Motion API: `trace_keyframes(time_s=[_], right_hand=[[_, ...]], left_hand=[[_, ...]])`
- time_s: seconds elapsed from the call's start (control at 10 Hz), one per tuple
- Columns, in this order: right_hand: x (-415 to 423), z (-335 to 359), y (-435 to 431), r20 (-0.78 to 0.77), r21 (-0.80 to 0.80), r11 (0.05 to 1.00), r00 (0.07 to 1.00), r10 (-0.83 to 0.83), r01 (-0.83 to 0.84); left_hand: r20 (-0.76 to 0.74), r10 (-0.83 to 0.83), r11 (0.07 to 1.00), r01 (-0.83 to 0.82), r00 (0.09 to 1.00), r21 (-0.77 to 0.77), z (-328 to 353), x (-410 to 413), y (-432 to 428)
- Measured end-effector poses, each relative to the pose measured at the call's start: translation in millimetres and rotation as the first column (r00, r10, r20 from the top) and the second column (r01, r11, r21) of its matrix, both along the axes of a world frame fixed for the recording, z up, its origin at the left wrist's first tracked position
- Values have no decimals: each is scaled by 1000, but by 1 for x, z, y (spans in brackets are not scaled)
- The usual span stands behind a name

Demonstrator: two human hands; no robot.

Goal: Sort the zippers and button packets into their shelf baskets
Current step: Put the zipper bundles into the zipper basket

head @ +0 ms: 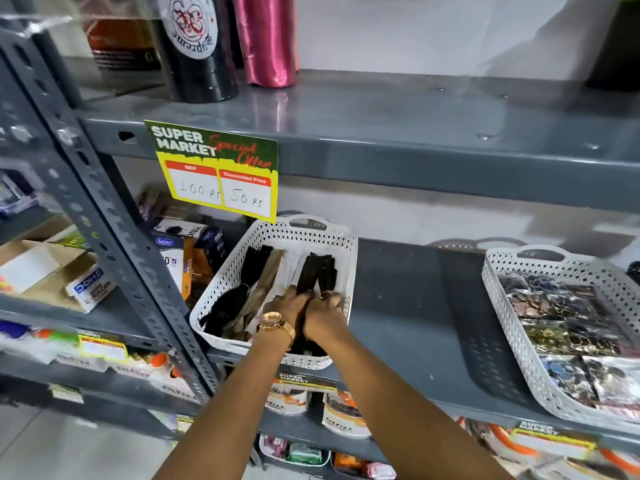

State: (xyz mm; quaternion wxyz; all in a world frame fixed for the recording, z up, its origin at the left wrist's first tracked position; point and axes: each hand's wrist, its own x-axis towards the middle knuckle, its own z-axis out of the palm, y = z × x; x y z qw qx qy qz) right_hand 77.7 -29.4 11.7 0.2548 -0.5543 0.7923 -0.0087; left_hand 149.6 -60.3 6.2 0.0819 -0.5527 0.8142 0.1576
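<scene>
A white perforated basket (221, 275) on the middle shelf holds bundles of black, beige and white zippers (252, 268). Both my hands are inside it at its right side. My left hand (287, 306), with a gold watch on the wrist, and my right hand (327, 308) are closed together around a bundle of dark zippers (317, 271) that lies along the basket's right wall. A second white basket (502, 282) stands at the right end of the same shelf, filled with clear packets of buttons (568, 327).
Bare grey shelf (415, 306) lies between the two baskets. A yellow and green price sign (214, 168) hangs from the shelf above. Black and pink rolls (266, 39) stand on the upper shelf. Boxes (187, 251) sit left of the zipper basket.
</scene>
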Motion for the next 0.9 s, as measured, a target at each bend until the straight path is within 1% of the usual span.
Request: trace_keyframes(time_s=[0.1,0.2,0.3,0.4,0.5,0.6,0.7,0.8,0.9], right_hand=[[-2,2,0,-82,25,998,995,59,-57],[-8,3,4,-161,29,992,979,124,-121],[-13,-1,7,-197,23,985,965,172,-170],[-17,4,9,-303,71,967,918,255,-245],[-15,5,11,-340,84,963,901,268,-255],[-12,6,18,-476,40,972,851,221,-230],[-9,21,21,-537,-48,969,824,180,-243],[-23,83,41,-358,-341,929,934,10,-141],[-57,116,76,-150,-594,804,986,-71,-32]], left_hand=[[45,-8,999,10,999,-46,3,-4,0],[54,-8,998,11,998,-57,3,-9,1],[50,-3,996,7,999,-85,3,-12,4],[30,34,996,-32,999,-87,3,-18,9],[56,25,994,-19,998,-111,3,-20,10],[46,2,993,4,999,-117,7,-14,7],[13,2,999,-1,1000,-54,10,-8,8],[2,33,995,-33,999,-95,33,-4,15],[-1,12,957,-12,1000,-290,56,-18,34]])
